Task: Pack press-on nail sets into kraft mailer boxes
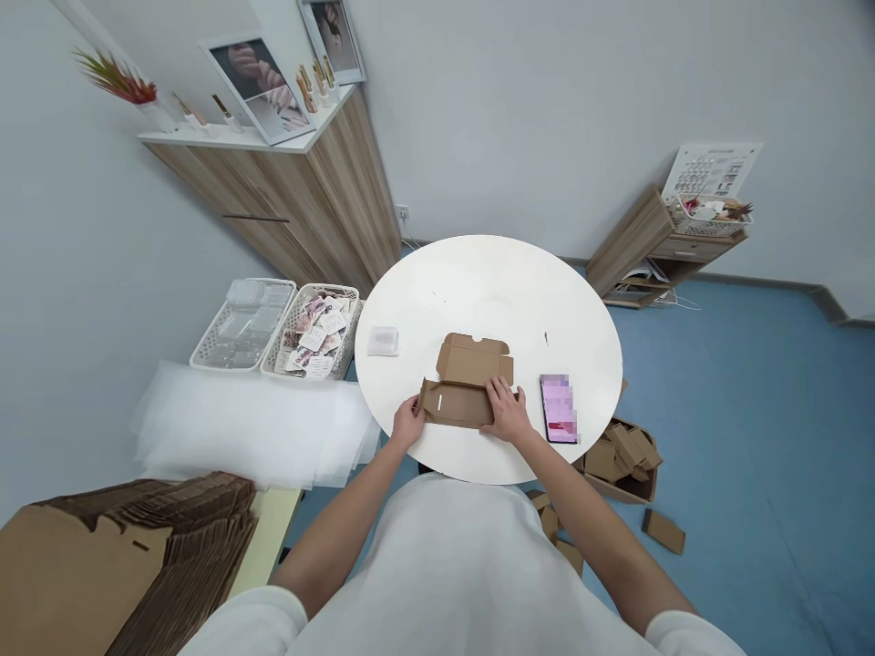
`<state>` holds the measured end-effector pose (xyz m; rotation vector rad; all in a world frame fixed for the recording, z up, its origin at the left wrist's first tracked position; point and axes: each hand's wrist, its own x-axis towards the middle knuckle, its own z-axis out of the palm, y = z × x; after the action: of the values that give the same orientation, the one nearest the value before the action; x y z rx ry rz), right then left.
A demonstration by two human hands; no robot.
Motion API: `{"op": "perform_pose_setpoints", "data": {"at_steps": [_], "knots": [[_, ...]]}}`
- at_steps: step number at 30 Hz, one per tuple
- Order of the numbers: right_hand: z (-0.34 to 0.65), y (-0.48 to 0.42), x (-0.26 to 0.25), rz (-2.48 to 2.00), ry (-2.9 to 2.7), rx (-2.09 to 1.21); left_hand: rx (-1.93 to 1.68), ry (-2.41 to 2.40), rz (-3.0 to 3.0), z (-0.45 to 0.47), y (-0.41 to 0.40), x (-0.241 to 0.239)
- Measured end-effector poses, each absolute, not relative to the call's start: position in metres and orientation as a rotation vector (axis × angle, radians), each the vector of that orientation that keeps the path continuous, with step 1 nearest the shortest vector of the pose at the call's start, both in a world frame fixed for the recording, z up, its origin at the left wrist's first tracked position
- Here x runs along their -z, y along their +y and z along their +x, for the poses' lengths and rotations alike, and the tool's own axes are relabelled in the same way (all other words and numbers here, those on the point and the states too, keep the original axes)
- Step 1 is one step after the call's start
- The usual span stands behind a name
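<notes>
On the white round table lies a brown cardboard mailer box, partly folded, its lid panel spread flat toward the far side. A small white slot or mark shows on the box's base near the left. My left hand pinches the raised flap at the left end. Over at the right end, my right hand grips the side panel, fingers on the inside and thumb bent near the edge. A phone with a lit pink screen rests right of that hand. Farther left is a small clear packet.
At left stand a basket of clear cases, a basket of printed cards, translucent sheets and stacked flat cardboard. Folded boxes fill a carton on the floor at right. Cabinets line the wall.
</notes>
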<state>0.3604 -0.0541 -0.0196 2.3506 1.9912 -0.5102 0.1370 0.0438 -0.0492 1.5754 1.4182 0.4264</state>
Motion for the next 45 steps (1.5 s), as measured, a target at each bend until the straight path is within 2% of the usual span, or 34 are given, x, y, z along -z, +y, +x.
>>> {"op": "perform_pose_setpoints", "data": {"at_steps": [18,30,38,45], "knots": [[0.354,-0.051,0.022,2.401,1.932,0.526,-0.487,1.321,1.677,0.157,0.042,0.044],[0.35,-0.051,0.027,2.377,1.987,0.516,-0.161,1.452,1.938,0.168,0.052,0.027],[0.354,-0.047,0.024,2.303,2.018,0.679,0.086,1.474,1.923,0.18,0.073,0.024],[0.354,-0.045,0.018,2.18,2.0,0.645,0.159,1.438,1.985,0.178,0.083,0.028]]}}
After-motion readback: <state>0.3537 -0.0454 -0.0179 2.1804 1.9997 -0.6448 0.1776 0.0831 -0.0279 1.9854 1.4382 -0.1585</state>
